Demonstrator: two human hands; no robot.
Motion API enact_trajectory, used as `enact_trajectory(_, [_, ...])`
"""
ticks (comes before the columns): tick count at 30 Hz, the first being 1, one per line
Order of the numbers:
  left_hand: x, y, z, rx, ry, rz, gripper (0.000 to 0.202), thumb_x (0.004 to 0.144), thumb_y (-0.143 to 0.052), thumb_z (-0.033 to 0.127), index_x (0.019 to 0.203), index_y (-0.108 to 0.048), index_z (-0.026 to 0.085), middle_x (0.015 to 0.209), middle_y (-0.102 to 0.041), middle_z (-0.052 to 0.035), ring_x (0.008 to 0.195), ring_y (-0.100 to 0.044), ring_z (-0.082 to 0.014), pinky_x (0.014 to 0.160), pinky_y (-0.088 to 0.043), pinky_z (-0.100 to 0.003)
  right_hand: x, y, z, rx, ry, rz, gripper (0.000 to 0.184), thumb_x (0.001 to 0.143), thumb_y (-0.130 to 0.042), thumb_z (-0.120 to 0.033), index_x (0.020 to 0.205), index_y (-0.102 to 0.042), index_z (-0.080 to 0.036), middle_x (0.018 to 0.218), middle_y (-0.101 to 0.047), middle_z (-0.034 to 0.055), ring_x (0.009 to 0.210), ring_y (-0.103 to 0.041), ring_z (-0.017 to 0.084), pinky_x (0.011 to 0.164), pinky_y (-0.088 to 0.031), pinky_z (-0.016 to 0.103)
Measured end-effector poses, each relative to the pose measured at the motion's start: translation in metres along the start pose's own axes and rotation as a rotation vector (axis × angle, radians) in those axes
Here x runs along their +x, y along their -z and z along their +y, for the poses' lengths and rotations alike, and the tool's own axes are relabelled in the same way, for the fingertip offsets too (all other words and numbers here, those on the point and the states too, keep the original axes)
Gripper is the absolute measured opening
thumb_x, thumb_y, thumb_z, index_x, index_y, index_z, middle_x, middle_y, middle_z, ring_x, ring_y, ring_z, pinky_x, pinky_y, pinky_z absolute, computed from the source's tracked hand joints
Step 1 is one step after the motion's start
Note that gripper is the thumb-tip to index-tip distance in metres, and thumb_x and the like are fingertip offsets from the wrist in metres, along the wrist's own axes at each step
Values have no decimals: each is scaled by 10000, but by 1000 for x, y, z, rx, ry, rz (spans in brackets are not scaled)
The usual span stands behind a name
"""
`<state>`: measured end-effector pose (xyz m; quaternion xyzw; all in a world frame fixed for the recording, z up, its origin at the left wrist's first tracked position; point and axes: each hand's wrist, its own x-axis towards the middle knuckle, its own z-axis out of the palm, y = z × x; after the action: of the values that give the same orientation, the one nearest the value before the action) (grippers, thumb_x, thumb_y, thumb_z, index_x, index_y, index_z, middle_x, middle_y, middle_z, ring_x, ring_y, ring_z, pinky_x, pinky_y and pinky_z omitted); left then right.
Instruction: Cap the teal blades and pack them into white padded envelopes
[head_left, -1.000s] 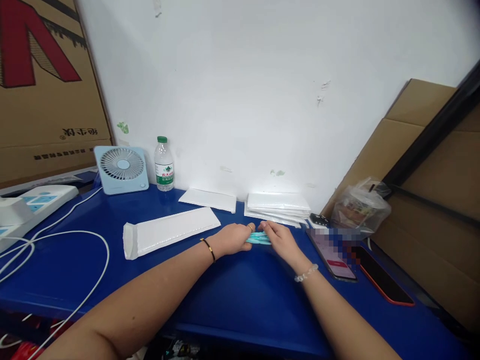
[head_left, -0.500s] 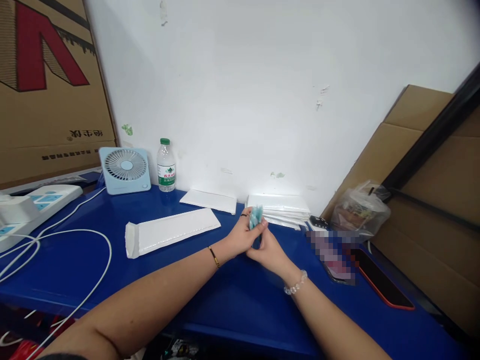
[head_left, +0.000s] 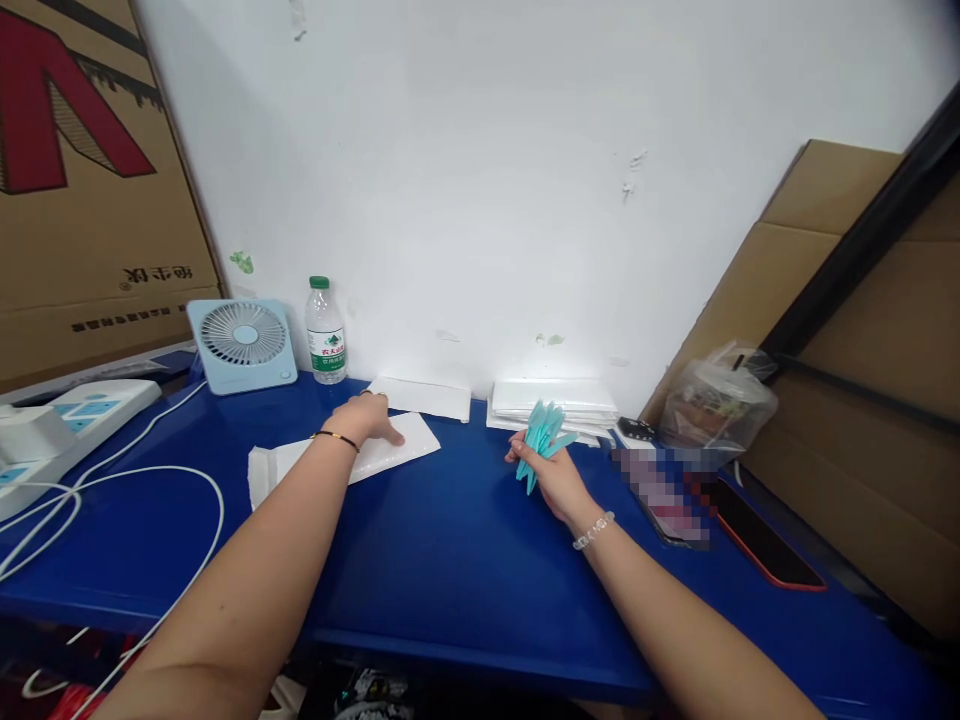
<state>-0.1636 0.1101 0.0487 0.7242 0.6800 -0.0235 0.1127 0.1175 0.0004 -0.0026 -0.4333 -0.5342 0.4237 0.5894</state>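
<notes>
In my right hand (head_left: 551, 478) is a bundle of thin, flat teal sticks (head_left: 541, 440), fanned out above the fingers; their exact kind is not clear. My fingers and thumb close around the bundle's middle. My left hand (head_left: 366, 418) is over a long white padded envelope (head_left: 401, 445) lying on the blue table. Its thumb is stretched out to the right, apart from the other fingers; whether it touches the envelope I cannot tell. The envelope's flap (head_left: 262, 477) sticks out at the left end, while my left forearm hides part of its body.
Against the wall lie another white envelope (head_left: 442, 400) and a stack of white envelopes (head_left: 551, 396). A small blue fan (head_left: 247, 345), a water bottle (head_left: 326, 340) and a power strip (head_left: 82, 420) stand left. Phones (head_left: 765, 535) and a bagged cup (head_left: 716, 405) are right.
My left hand has left the teal bundle and moved left over the envelope. The bundle stays in my right hand, now spread out more. The view has shifted slightly.
</notes>
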Motion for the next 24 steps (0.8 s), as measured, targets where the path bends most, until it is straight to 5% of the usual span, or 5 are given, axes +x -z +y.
enact_trajectory(3, [6, 2, -15, -52, -32, -118, 716, 496, -756, 463, 1120, -594, 152, 1241, -569, -174, 1088, -550, -354, 856, -457, -404, 1, 1, 5, 10, -4, 38, 245, 758, -675, -406, 819, -613, -177, 688, -629, 14, 715, -606, 174, 760, -451, 323])
enact_trajectory(6, [3, 7, -16, -275, -142, -83, 507, 539, -753, 423, 969, -643, 179, 1131, -643, -116, 1039, -583, -321, 882, -452, -394, 1, -1, 7, 45, -24, 59, 282, 758, -664, -444, 836, -587, -184, 626, -588, -12, 619, -578, 152, 634, -457, 287])
enact_trajectory(15, [-17, 7, 53, -2048, -367, 318, 265, 787, -651, 217, 1029, -567, 153, 960, -684, -74, 863, -658, -166, 855, -524, -354, -8, -3, -17, 227, -115, 43, 276, 716, -715, -369, 905, -572, -227, 448, -276, -118, 351, -231, 47, 337, -247, 190])
enact_trajectory(21, [-20, -13, 82, -2156, -206, 209, 355, 818, -615, 193, 1157, -517, 148, 1144, -627, -116, 1009, -626, -209, 913, -508, -385, -10, -8, -13, 126, -176, 168, 367, 664, -764, -345, 580, -424, -234, 407, -275, -97, 346, -244, 65, 336, -239, 241])
enact_trajectory(24, [-23, -10, 72, -1816, -109, 525, 725, 781, -666, 317, 1382, -275, 211, 1387, -433, -138, 1267, -432, -252, 1047, -379, -430, -6, -2, -14, 111, -215, 191, 437, 686, -731, -301, 504, -337, -243, 393, -269, -86, 348, -235, 72, 340, -224, 252])
